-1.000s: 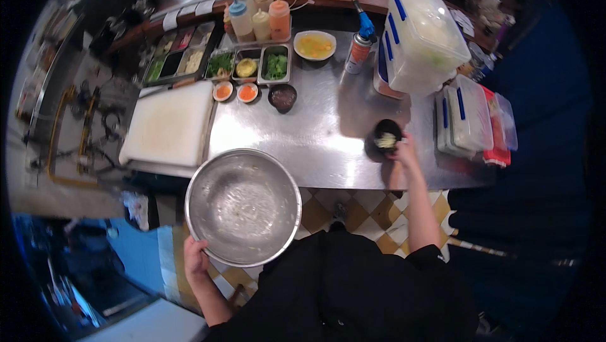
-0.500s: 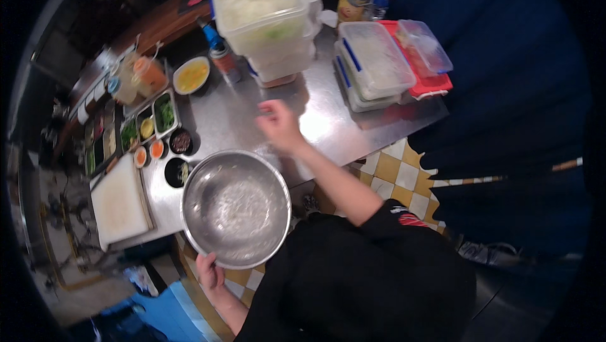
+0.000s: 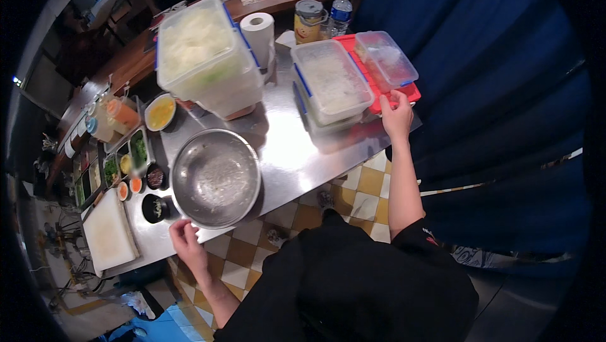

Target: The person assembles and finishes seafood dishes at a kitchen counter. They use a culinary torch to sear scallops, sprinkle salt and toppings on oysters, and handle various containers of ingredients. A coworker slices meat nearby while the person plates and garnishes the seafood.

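Observation:
A wide metal mixing bowl stands on the steel table at its front edge, with pale bits stuck to its inner wall. Just below its near rim, my left hand has loosely bent fingers apart and holds nothing. My right hand reaches the front edge of a red lidded container, thumb and fingers spread at its rim. On that container lies a small clear lidded box. Left of it are stacked clear boxes with blue clips and white contents.
A tall stack of clear tubs stands at the back, beside a paper roll. A can and a water bottle are behind the boxes. Leftward are a yellow bowl, squeeze bottles, small cups and a cutting board.
My right hand has moved from mid-table to the red container on the right. The bowl now rests on the table, and my left hand has come away from its rim.

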Motion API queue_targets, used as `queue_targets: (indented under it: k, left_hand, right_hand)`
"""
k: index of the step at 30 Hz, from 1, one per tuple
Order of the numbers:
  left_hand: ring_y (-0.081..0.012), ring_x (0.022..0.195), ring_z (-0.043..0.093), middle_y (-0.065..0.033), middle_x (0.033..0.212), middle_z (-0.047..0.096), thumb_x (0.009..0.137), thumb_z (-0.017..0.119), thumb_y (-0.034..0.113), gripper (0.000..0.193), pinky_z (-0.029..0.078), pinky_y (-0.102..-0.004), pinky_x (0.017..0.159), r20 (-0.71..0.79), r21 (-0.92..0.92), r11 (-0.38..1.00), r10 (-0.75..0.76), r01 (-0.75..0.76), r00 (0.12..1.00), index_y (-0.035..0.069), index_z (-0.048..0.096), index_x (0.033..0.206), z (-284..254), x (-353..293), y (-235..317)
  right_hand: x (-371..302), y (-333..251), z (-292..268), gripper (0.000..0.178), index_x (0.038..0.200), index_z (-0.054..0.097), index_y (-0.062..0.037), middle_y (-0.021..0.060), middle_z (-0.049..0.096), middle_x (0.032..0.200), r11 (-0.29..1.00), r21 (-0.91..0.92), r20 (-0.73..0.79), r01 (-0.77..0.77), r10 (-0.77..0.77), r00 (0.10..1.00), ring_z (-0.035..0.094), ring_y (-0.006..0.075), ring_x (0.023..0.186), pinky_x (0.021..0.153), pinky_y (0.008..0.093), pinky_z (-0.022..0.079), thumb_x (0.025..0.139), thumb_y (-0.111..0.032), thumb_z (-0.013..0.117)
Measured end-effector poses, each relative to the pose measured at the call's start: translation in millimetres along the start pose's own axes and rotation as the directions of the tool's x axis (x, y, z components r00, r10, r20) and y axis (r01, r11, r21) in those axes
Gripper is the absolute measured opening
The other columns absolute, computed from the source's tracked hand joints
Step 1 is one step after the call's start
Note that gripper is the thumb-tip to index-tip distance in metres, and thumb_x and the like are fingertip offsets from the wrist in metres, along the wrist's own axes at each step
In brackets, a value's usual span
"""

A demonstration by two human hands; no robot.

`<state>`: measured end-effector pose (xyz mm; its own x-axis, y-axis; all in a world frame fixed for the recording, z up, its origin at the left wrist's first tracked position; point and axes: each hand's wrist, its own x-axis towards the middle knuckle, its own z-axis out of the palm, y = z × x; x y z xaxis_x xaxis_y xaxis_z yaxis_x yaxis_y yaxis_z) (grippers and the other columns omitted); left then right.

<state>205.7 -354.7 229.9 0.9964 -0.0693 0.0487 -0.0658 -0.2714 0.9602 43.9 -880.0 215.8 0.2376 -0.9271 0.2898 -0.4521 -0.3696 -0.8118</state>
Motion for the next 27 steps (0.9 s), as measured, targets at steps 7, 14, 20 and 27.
queue_targets:
  k: [7, 14, 20, 27]
  left_hand:
    - [-0.0271, 0.095, 0.062, -0.015, 0.105, 0.062, 0.082, 0.07, 0.009, 0.03, 0.048, -0.035, 0.084, 0.336, -0.071, 0.939, 0.34, -0.336, 0.878, -0.001, 0.059, 0.108, 274, -7, 90]
    - [-0.0426, 0.126, 0.047, -0.0219, 0.128, 0.054, 0.077, 0.074, 0.021, 0.047, 0.037, -0.0513, 0.103, 0.342, 0.17, 0.544, 0.749, -0.822, 0.567, 0.001, 0.059, 0.117, 406, -16, 141]
    - [-0.0486, 0.14, 0.029, -0.025, 0.138, 0.047, 0.08, 0.072, 0.038, 0.07, 0.027, -0.0681, 0.102, 0.7, 0.266, 0.478, 0.502, -0.837, 0.508, 0.002, 0.048, 0.135, 507, -29, 154]
    - [-0.0518, 0.135, 0.036, -0.0257, 0.137, 0.049, 0.072, 0.081, 0.028, 0.069, 0.028, -0.0684, 0.104, 0.437, 0.237, 0.523, 0.695, -0.819, 0.57, 0.016, 0.057, 0.136, 469, -42, 172]
  right_hand:
    - [114, 63, -37, 0.05, 0.118, 0.06, 0.0015, 0.0179, 0.066, 0.103, 0.999, 0.046, -0.268, 0.01, 0.003, 0.963, 0.064, 0.029, 0.096, 0.084, 0.0388, 0.05, 0.085, -0.033, 0.074]
    - [162, 89, -19, 0.047, 0.107, 0.062, -0.0007, 0.0074, 0.068, 0.092, 0.948, 0.215, 0.262, -0.235, 0.175, 0.949, 0.066, 0.0198, 0.083, 0.073, 0.0332, 0.052, 0.079, -0.034, 0.08]
    - [164, 77, -25, 0.03, 0.101, 0.061, -0.0061, 0.0042, 0.065, 0.094, 0.638, 0.481, 0.605, -0.601, 0.254, 0.755, 0.063, 0.0139, 0.079, 0.065, 0.0298, 0.051, 0.08, -0.019, 0.078]
    - [134, 14, -40, 0.039, 0.12, 0.05, -0.0046, 0.0087, 0.062, 0.112, 0.486, 0.67, 0.647, -0.561, -0.01, 0.763, 0.063, 0.0172, 0.098, 0.081, 0.0316, 0.054, 0.087, -0.011, 0.07]
